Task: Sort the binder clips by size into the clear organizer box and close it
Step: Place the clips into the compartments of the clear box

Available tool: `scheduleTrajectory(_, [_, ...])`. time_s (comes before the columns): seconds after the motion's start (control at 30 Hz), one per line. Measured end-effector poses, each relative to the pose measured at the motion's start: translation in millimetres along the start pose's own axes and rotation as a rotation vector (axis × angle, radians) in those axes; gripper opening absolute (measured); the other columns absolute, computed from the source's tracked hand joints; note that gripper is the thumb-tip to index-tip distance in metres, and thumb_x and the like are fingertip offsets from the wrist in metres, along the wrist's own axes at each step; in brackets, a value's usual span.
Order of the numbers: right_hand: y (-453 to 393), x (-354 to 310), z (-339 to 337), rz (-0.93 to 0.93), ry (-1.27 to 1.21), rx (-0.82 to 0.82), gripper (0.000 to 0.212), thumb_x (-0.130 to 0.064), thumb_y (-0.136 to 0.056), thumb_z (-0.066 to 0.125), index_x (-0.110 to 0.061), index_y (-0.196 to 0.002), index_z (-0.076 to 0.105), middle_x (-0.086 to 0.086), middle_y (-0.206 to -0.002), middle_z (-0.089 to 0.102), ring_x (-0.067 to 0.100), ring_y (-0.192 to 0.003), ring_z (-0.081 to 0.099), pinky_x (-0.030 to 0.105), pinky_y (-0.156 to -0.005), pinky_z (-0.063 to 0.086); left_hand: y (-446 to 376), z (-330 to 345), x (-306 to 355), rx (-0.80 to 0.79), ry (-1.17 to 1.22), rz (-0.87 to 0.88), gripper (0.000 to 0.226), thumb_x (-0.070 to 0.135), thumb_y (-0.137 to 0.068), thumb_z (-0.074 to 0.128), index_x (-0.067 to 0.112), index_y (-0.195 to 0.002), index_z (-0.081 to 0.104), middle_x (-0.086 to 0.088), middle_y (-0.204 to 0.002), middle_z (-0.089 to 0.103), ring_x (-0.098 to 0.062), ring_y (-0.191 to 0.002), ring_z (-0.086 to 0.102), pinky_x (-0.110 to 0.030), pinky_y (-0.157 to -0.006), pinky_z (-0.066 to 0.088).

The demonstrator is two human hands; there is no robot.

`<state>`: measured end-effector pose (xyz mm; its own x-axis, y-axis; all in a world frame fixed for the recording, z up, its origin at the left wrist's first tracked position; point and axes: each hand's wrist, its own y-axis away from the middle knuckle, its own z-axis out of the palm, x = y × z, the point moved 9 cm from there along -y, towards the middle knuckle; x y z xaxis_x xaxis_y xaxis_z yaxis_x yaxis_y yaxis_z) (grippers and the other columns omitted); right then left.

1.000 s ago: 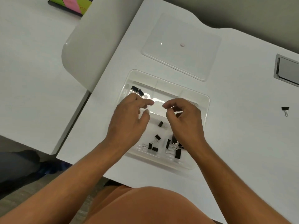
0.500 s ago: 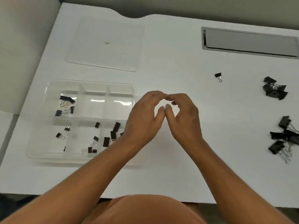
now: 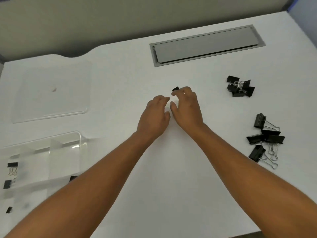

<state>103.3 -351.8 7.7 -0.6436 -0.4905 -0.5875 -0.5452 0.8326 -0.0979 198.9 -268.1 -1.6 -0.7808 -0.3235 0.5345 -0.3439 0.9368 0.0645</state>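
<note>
A: Your right hand (image 3: 187, 109) curls over a small clip (image 3: 175, 88) at centre frame, fingertips touching it; whether you've pinched it, I can't tell. Your left hand (image 3: 154, 117) hangs loose beside it, holding nothing.

B: You're partway, I'd say. A few clips sit in the box (image 3: 80, 140) at lower left; two piles (image 3: 240, 86) wait at right, and the lid (image 3: 51, 93) lies off at upper left.

A: The box is blurred and cut off, so no count.

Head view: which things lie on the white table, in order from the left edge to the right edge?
Organizer box → left hand → small binder clip → right hand → medium clip pile → large clip pile.
</note>
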Motion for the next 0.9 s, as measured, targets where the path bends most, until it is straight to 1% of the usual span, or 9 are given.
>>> scheduleTrajectory(0.1, [-36.5,11.2,18.4,-0.025,0.188,-0.088,0.048,-0.025,-0.103,0.060,-0.021,-0.150,0.052,0.010,-0.155,0.043,0.033,-0.130,0.046,0.041,-0.100,0.051,-25.3,20.9,-17.6,-0.068,-0.235,-0.090,0.063,0.042,-0.107,0.044,0.014,-0.161,0.030,-0.013,-0.170,0.023,-0.035,-0.156,0.022,-0.049,-0.125,0.026])
scheduleTrajectory(0.2, [-54.2,15.6,35.7,-0.093,0.277,-0.144,0.037,-0.028,-0.107,0.053,-0.021,-0.143,0.060,0.009,-0.149,0.050,0.033,-0.126,0.046,0.038,-0.098,0.049,-24.4,37.3,-34.6,-0.084,-0.377,-0.113,0.069,0.058,-0.109,0.018,0.021,-0.167,0.010,-0.008,-0.175,0.001,-0.033,-0.161,0.000,-0.053,-0.129,0.007])
scheduleTrajectory(0.37, [-54.6,20.6,35.3,-0.074,0.190,-0.052,0.024,-0.006,-0.101,0.055,-0.009,-0.117,0.073,0.010,-0.116,0.063,0.028,-0.108,0.057,0.040,-0.081,0.056,-12.4,35.9,-38.7,0.047,-0.312,-0.072,0.067,0.061,-0.108,0.017,0.028,-0.166,0.011,0.000,-0.175,0.002,-0.022,-0.162,-0.005,-0.049,-0.130,0.003])
scheduleTrajectory(0.53, [-58.2,9.0,26.1,-0.054,0.222,-0.055,0.020,-0.012,-0.096,0.055,-0.006,-0.102,0.073,0.014,-0.101,0.064,0.032,-0.088,0.062,0.040,-0.074,0.054,-12.2,31.9,-38.7,0.046,-0.284,-0.060,0.068,0.062,-0.108,0.020,0.029,-0.166,0.013,0.003,-0.175,0.002,-0.020,-0.162,-0.006,-0.046,-0.130,-0.001])
scheduleTrajectory(0.6, [-56.1,8.1,21.2,0.013,0.177,-0.077,0.020,-0.010,-0.093,0.056,-0.006,-0.104,0.071,0.013,-0.101,0.066,0.032,-0.086,0.064,0.035,-0.072,0.050,-15.0,28.7,-42.5,0.016,-0.154,-0.068,0.068,0.061,-0.105,0.032,0.028,-0.164,0.024,0.003,-0.175,0.008,-0.019,-0.162,-0.003,-0.046,-0.130,-0.002])
scheduleTrajectory(0.7, [-37.5,12.6,16.6,0.158,-0.008,-0.155,0.030,-0.004,-0.088,0.058,-0.013,-0.114,0.072,0.006,-0.101,0.072,0.026,-0.087,0.069,0.026,-0.069,0.046,-6.2,9.2,-50.7,-0.025,0.223,-0.141,0.051,0.043,-0.102,0.058,0.023,-0.149,0.053,0.003,-0.167,0.033,-0.016,-0.159,0.018,-0.047,-0.129,0.015])
scheduleTrajectory(0.8, [0.9,8.7,16.7,0.292,-0.274,-0.265,0.030,-0.003,-0.085,0.065,-0.021,-0.107,0.074,-0.003,-0.095,0.073,0.010,-0.073,0.070,0.014,-0.057,0.046,39.2,-27.5,-54.6,0.039,0.380,-0.165,0.031,0.025,-0.101,0.065,0.024,-0.131,0.066,0.008,-0.146,0.057,-0.010,-0.136,0.052,-0.040,-0.113,0.044])
scheduleTrajectory(0.83, [16.9,3.9,17.0,0.329,-0.342,-0.290,0.030,-0.003,-0.083,0.067,-0.023,-0.104,0.075,-0.006,-0.095,0.074,0.007,-0.074,0.071,0.013,-0.057,0.047,61.2,-39.6,-55.0,0.049,0.405,-0.169,0.027,0.023,-0.101,0.065,0.026,-0.127,0.068,0.012,-0.138,0.062,-0.006,-0.128,0.058,-0.036,-0.108,0.049])
scheduleTrajectory(0.9, [49.4,-10.8,21.3,0.393,-0.444,-0.331,0.031,-0.004,-0.080,0.070,-0.028,-0.098,0.077,-0.009,-0.094,0.077,0.012,-0.083,0.075,0.026,-0.070,0.059,108.5,-63.7,-58.7,0.068,0.429,-0.177,0.020,0.023,-0.101,0.065,0.029,-0.120,0.070,0.019,-0.124,0.068,-0.003,-0.116,0.064,-0.026,-0.098,0.055])
